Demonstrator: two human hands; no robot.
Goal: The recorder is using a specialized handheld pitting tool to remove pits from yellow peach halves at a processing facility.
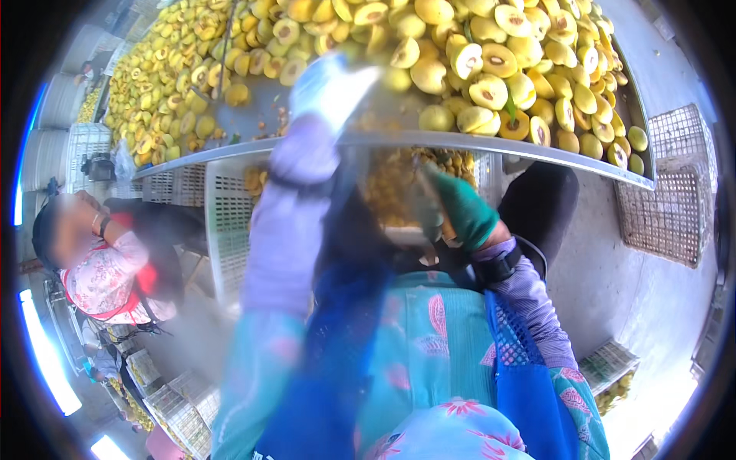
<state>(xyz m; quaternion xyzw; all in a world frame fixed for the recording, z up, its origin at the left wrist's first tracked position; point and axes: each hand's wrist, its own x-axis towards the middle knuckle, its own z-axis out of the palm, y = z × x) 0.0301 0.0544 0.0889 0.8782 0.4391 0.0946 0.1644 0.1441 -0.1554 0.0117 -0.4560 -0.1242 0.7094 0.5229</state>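
My left hand (330,89), in a white glove and blurred by motion, is over the near edge of a metal-rimmed table (402,138). Close to its fingertips lies a heap of halved yellow stone fruit (431,75), many with the cut face and brown pit hollow showing. Whether the hand holds a piece is too blurred to tell. Below the rim, in front of my lap, is my right hand (466,204) in a green glove. Its fingers are blurred, so what they hold is unclear. Beneath and beyond it, a crate of yellowish pieces (391,184) stands under the table edge.
A white plastic crate (233,230) stands left of my legs. Farther left sits another person (109,264) with a raised arm. More perforated crates (661,213) are stacked on the right. A thin dark rod (224,52) rises from the fruit at the left.
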